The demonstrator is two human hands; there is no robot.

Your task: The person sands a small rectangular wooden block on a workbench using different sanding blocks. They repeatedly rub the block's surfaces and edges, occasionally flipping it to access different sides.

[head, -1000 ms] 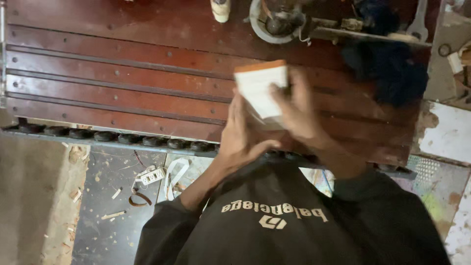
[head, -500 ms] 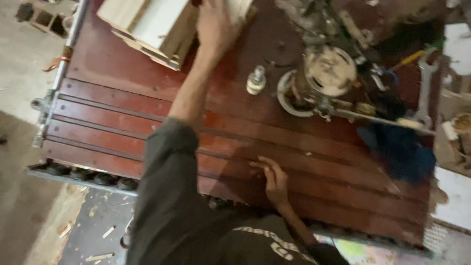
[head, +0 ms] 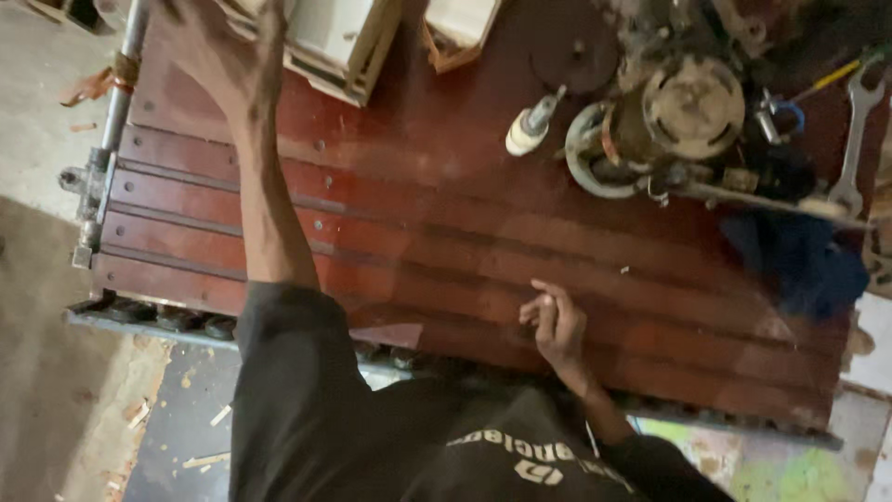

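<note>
At the far left of the red slatted worktop (head: 446,232), the left hand (head: 223,56) reaches open-fingered onto the stacked pale wooden pieces (head: 325,37), apparently fetching one, while the right hand (head: 556,325) rests loosely curled, empty.

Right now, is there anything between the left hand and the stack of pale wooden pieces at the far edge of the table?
Nothing visible. The left hand reaches across bare red table and is already at the wooden pieces. The small bottle and the round machine lie to its right, off that path.
</note>
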